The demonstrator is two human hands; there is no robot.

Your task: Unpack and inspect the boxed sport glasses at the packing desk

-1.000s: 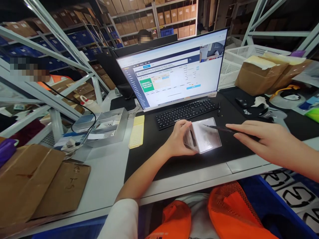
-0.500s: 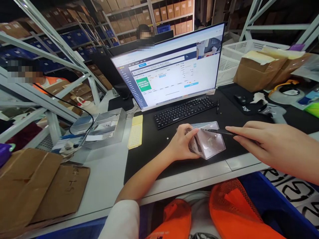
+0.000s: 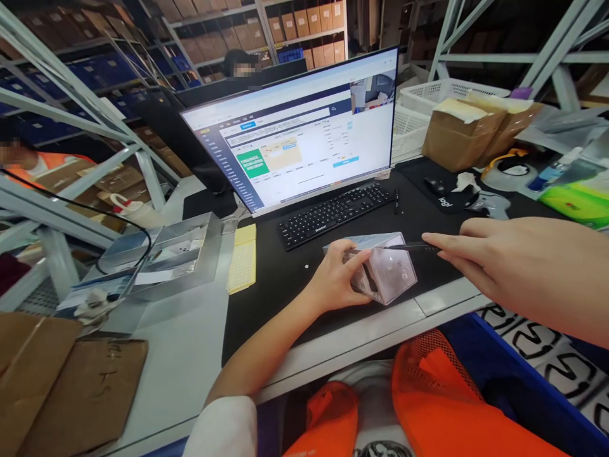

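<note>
My left hand (image 3: 337, 279) is wrapped round the left end of a shiny silver packet (image 3: 387, 274), holding it tilted just above the black desk mat (image 3: 276, 285). My right hand (image 3: 514, 270) comes in from the right, fingers pressed together on a thin black pen (image 3: 410, 247). The pen's tip lies across the packet's top edge. A black keyboard (image 3: 333, 214) lies just behind the packet, in front of a lit monitor (image 3: 295, 133).
A metal tray (image 3: 171, 254) and a yellow pad (image 3: 242, 259) lie to the left. Cardboard boxes (image 3: 66, 387) sit at the near left and more boxes (image 3: 471, 130) at the back right, by a mouse (image 3: 434, 185). Two other people sit behind the shelving.
The packet has been tipped up from lying flat to standing on edge, its face turned to the right. The pen stays against it. The view has swung to the right.
</note>
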